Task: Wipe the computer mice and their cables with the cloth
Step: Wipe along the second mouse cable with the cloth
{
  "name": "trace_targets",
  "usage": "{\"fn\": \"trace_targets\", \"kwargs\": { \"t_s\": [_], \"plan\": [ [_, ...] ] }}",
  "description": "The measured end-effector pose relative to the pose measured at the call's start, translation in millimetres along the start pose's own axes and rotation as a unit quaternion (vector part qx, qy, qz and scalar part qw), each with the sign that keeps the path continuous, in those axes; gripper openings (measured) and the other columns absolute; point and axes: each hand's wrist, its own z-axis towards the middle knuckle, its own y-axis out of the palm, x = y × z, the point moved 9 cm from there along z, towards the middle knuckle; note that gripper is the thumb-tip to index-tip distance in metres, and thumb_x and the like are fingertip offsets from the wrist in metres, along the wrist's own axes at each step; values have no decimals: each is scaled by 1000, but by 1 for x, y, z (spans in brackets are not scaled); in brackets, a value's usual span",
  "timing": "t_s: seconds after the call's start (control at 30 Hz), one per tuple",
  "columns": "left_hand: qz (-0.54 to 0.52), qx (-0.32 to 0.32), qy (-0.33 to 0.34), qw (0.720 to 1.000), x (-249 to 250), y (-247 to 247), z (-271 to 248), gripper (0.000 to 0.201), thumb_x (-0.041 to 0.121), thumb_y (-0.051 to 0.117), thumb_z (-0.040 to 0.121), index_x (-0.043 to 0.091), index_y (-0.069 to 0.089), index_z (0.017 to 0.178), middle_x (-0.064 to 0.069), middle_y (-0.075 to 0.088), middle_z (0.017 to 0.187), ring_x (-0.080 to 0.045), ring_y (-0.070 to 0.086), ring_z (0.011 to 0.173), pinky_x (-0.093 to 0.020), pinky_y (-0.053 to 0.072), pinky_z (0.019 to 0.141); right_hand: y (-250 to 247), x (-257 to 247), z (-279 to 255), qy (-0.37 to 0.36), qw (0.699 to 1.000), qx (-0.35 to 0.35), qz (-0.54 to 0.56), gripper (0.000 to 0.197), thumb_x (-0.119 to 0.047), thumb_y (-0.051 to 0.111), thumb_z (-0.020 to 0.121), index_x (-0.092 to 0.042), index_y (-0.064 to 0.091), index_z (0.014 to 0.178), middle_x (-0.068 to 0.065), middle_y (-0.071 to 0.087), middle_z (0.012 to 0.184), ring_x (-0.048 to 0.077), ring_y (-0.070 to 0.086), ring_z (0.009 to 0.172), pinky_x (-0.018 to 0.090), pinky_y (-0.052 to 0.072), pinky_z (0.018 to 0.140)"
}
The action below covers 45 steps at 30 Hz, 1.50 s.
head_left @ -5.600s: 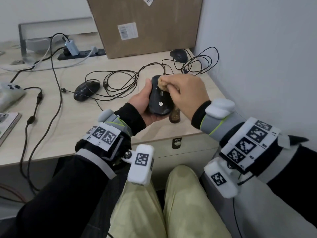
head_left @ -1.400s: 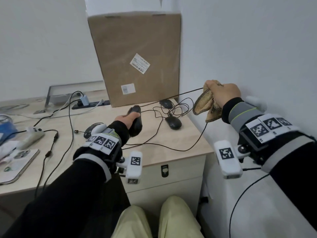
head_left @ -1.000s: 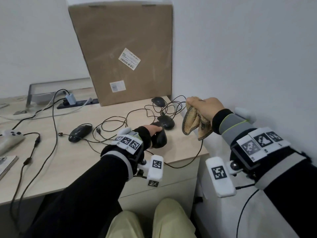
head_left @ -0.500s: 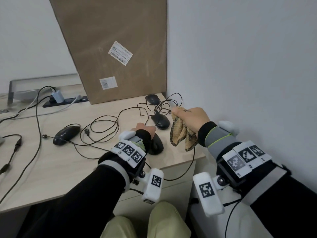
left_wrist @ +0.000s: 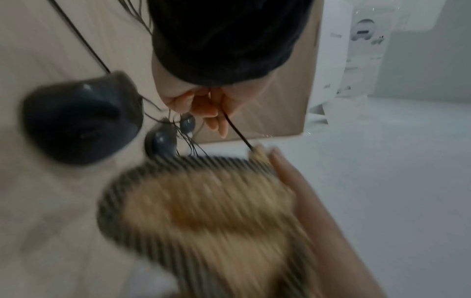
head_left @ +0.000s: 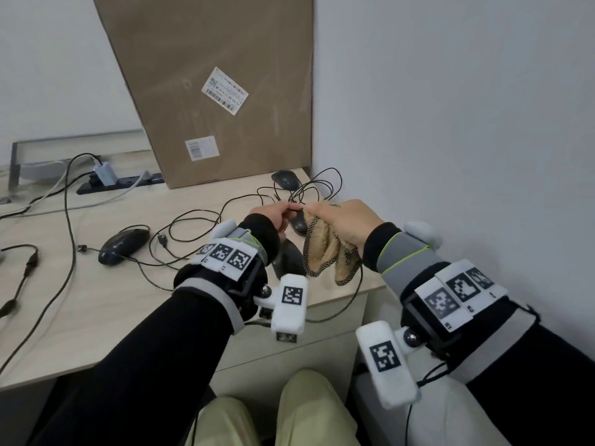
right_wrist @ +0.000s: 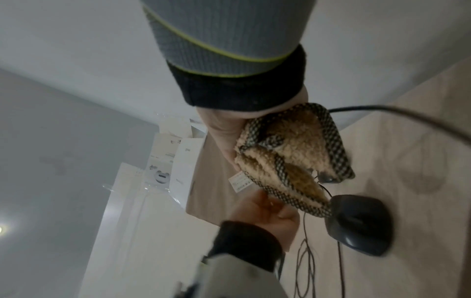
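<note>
My left hand [head_left: 285,210] pinches a thin black mouse cable [left_wrist: 235,129] just above the desk [head_left: 106,294]. Right beside it, my right hand [head_left: 322,211] grips the tan cloth [head_left: 326,249] with a checked edge, bunched around the same cable; the cloth hangs below the fist. The black mouse [head_left: 289,260] on this cable lies on the desk under my left wrist, seen large in the left wrist view [left_wrist: 81,117] and in the right wrist view [right_wrist: 359,221]. A second mouse [head_left: 298,223] lies partly hidden behind the hands.
Another mouse [head_left: 124,245] lies at mid-left, and one more mouse [head_left: 285,178] sits by the wall corner among looped cables [head_left: 318,188]. A tall cardboard box [head_left: 212,91] stands at the back. A power strip [head_left: 119,181] lies left of it. The desk's right edge is close.
My left hand has set the mouse on the desk and risen to pinch its cable. My right hand has brought the cloth down and left, next to the left hand.
</note>
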Motion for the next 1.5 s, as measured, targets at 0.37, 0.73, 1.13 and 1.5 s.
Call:
{"fn": "trace_targets", "kwargs": {
  "t_s": [0.37,0.73,1.13,1.5],
  "plan": [
    [-85,32,-52,995,3,-41,-17,48,48,27,98,12,54,81,-1,54,72,-8,38,52,-18,23,46,-42,-11,-30,-19,995,67,70,52,-54,60,79,-3,71,78,22,71,71,35,62,48,41,56,49],
    [69,-80,53,993,29,9,-65,31,29,41,100,15,63,84,6,55,52,-7,37,43,-15,20,37,-5,-33,-48,-73,997,27,-14,41,-58,58,78,-19,72,76,10,74,86,27,68,76,28,55,58],
    [39,89,-2,995,28,-71,-50,58,50,24,99,10,64,110,1,55,71,-10,38,53,-20,25,42,-57,-42,-67,-102,985,132,51,47,-51,60,80,-8,70,64,13,70,62,39,64,55,42,56,52],
    [76,-92,57,991,40,12,-74,34,29,36,102,19,59,79,4,50,64,-7,36,47,-14,19,34,-10,-46,-51,-118,990,57,-49,41,-50,59,82,-11,68,73,13,72,80,28,63,72,41,51,72]
  ]
}}
